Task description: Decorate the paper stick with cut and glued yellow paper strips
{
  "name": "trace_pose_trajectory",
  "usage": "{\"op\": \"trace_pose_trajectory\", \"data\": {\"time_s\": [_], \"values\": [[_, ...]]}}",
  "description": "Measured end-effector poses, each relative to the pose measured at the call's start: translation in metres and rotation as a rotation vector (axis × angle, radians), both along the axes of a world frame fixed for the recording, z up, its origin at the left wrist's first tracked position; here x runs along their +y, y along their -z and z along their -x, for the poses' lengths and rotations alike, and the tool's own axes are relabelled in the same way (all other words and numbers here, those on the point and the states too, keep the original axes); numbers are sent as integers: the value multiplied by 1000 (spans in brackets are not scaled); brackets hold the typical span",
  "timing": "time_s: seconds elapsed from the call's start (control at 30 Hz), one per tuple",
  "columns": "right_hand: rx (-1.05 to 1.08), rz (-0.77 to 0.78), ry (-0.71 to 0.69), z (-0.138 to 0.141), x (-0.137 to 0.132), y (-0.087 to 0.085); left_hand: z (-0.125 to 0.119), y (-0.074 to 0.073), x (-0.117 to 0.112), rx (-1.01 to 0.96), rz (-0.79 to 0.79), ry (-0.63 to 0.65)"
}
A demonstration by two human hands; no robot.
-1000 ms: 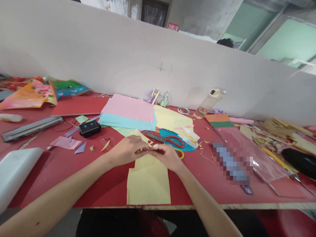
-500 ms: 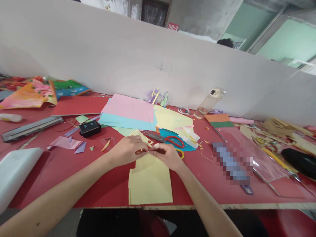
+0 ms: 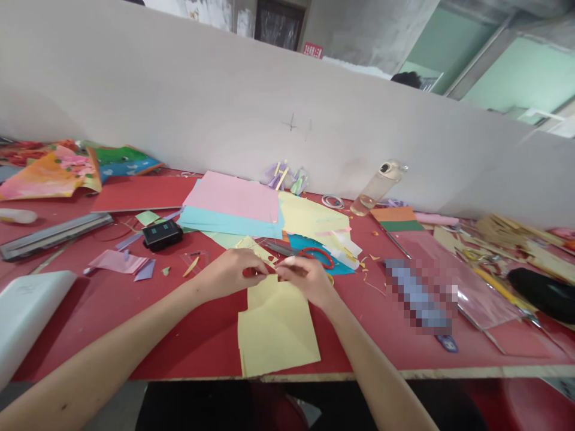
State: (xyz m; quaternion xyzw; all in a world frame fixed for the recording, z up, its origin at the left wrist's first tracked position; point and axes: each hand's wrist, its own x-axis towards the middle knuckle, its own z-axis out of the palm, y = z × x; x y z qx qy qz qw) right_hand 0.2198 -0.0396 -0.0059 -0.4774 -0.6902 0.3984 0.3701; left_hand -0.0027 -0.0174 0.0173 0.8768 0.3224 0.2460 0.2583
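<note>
A sheet of yellow paper (image 3: 278, 329), with a second layer showing at its lower left edge, lies in front of me and reaches close to the table's front edge. My left hand (image 3: 233, 272) and my right hand (image 3: 309, 280) meet over its far end, fingertips pinched close together at its upper edge. The fingers hide most of what is between them. Just beyond my right hand lie scissors with red handles (image 3: 318, 256), and a bit of yellow handle shows beside that hand. Narrow yellow paper pieces (image 3: 251, 245) lie behind my fingers.
Pink sheets (image 3: 238, 194) and pale yellow sheets (image 3: 314, 212) are stacked at the back. A tilted bottle (image 3: 375, 191) stands near the wall. Left are a black box (image 3: 162, 235), a stapler-like long grey tool (image 3: 56, 235) and a white case (image 3: 33, 311). Right, a pink plastic sleeve (image 3: 458, 275).
The near end of the yellow paper has swung slightly to the right, so the sheet lies more slanted. My hands stay together, fingers shifting a little and the right hand covering more of the yellow handle.
</note>
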Motion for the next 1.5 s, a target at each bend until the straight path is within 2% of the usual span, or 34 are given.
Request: {"op": "trace_pose_trajectory", "data": {"time_s": [0.07,0.1,0.17,0.23,0.27,0.37,0.47,0.57,0.7,0.83,0.87,0.93,1.0,1.07,1.17,1.3,1.5], "values": [[8,-93,195,-18,7,-5,0,1,1,-42,74,-33],[-11,-169,343,-31,12,-8,0,1,1,-58,110,-49],[-155,-314,601,-64,25,-12,-1,0,0,-75,174,-73],[-385,-344,759,-98,39,-13,-2,-2,0,-77,226,-87],[-522,-309,795,-113,45,-12,-3,-3,-1,-81,246,-89],[-591,-225,827,-144,57,-2,-4,-5,-2,-106,298,-97],[-550,-154,830,-154,58,10,-3,-3,-1,-161,356,-114],[-442,-152,839,-155,52,14,-3,0,0,-223,399,-136],[-174,-223,882,-147,46,6,-4,-2,2,-237,504,-202],[164,-258,820,-117,44,-11,-5,-7,1,-293,657,-246],[257,-240,771,-106,43,-15,-5,-9,0,-308,686,-256],[640,-85,551,-80,39,-23,-5,-11,-1,-333,723,-278],[788,61,396,-55,33,-29,-5,-14,-2,-350,739,-286],[782,159,297,-33,25,-31,-5,-16,-3,-371,754,-281],[598,156,245,-10,12,-28,-6,-14,-2,-412,803,-266],[374,43,321,6,1,-25,-6,-8,-1,-450,862,-259],[326,-31,379,20,-3,-30,-8,-6,-2,-489,919,-270]]}}
